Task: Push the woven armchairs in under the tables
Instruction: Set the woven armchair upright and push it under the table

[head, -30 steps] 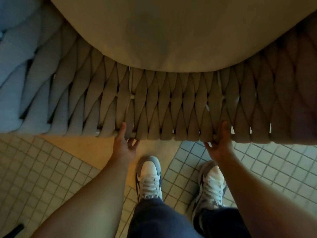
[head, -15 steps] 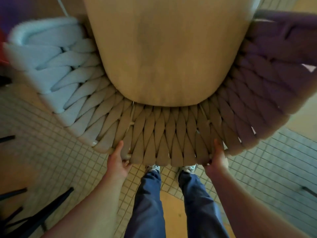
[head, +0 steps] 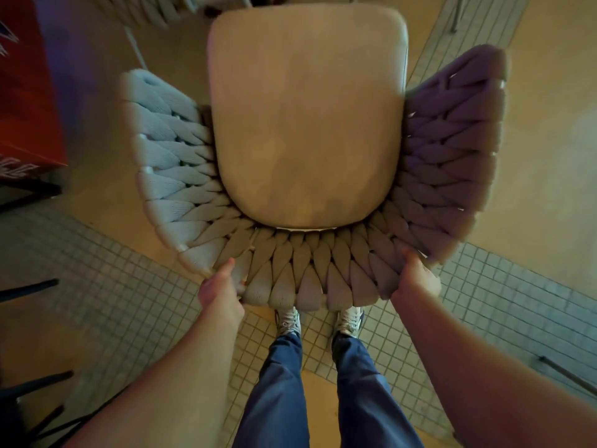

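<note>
I look straight down on a woven armchair point(head: 303, 273) with a thick rope-weave back and arms and a beige seat cushion point(head: 307, 124). My left hand point(head: 219, 287) grips the top rim of the backrest on its left side, thumb over the weave. My right hand point(head: 416, 276) grips the same rim on the right. My fingers are hidden behind the backrest. My feet stand just behind the chair. No tabletop is visible over the seat.
A red panel or cabinet point(head: 29, 101) stands at the far left. Part of another woven chair point(head: 145, 8) shows at the top left. Dark chair legs point(head: 32, 383) lie at the lower left. The floor mixes small tiles point(head: 504, 305) and smooth tan bands.
The view has pulled back from the chair, so the whole seat and both arms now show. Both hands have kept their grip on the backrest rim.
</note>
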